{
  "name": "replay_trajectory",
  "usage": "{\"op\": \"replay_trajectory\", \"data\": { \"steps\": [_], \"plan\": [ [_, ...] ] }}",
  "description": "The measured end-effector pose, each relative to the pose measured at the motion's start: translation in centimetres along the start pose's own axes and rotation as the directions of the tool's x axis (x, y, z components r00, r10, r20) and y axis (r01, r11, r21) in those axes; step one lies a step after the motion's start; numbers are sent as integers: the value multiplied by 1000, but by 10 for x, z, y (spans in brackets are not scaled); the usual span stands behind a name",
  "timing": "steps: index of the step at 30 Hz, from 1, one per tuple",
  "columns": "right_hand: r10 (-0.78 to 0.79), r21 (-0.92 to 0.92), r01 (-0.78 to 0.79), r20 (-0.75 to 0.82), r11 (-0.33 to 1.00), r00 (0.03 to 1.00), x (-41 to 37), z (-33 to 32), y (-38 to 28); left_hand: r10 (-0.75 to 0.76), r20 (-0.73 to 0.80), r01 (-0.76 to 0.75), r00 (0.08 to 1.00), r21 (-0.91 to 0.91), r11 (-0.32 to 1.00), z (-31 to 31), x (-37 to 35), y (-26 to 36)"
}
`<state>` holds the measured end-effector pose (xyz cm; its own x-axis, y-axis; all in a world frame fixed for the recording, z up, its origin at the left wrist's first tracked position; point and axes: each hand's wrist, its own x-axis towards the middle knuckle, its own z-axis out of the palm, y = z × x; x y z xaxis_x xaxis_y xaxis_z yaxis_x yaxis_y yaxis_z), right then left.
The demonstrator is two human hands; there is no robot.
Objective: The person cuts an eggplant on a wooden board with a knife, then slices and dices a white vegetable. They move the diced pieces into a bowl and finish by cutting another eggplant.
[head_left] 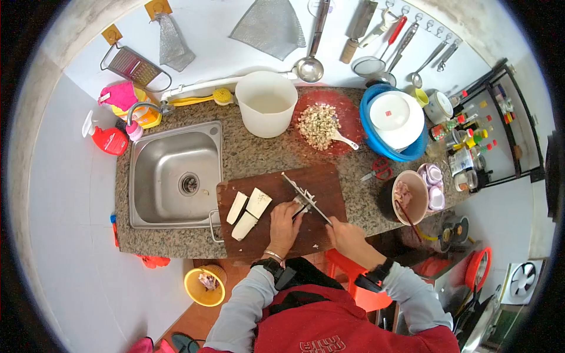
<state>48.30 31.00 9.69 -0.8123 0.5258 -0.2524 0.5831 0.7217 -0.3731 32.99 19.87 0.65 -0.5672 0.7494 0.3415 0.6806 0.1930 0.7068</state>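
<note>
My right hand point(348, 238) is wrapped round the handle of a kitchen knife point(315, 206), its blade slanting up and left over a brown cutting board point(321, 235). My left hand point(284, 226) is beside the blade, its bent fingers pressing on a pale vegetable piece point(301, 209), mostly hidden under the fingertips. Thin pale strips point(303, 193) lie along the blade's far side. On the board's left half rest several long, cream-coloured peeled vegetable chunks point(259, 203), with dark gaps between them.
A steel sink point(176, 147) adjoins the board. Behind stand a white tub point(266, 112), a red plate point(347, 112) of diced food with a white spoon, and a blue basin point(394, 150). Red scissors point(381, 169) and a bowl of meat point(410, 206) are right. A yellow bin point(203, 297) stands below.
</note>
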Motion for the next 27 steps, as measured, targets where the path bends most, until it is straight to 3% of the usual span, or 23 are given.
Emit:
{"op": "replay_trajectory", "data": {
  "steps": [5,11,18,27],
  "plan": [
    [54,91,-46,-81,995,995,8,9,5,-13,-6,13,1000,0,1000,2,0,-2],
    [-34,46,35,-24,998,999,-21,-22,1,-49,-14,49,999,-29,998,1,-2,0],
    [-8,15,7,22,1000,1000,-9,-13,-6,-41,-3,41,999,-31,999,1,-3,-3],
    [6,101,3,-94,995,996,10,6,2,-28,-33,27,999,-42,999,-8,1,8]
  ]
}}
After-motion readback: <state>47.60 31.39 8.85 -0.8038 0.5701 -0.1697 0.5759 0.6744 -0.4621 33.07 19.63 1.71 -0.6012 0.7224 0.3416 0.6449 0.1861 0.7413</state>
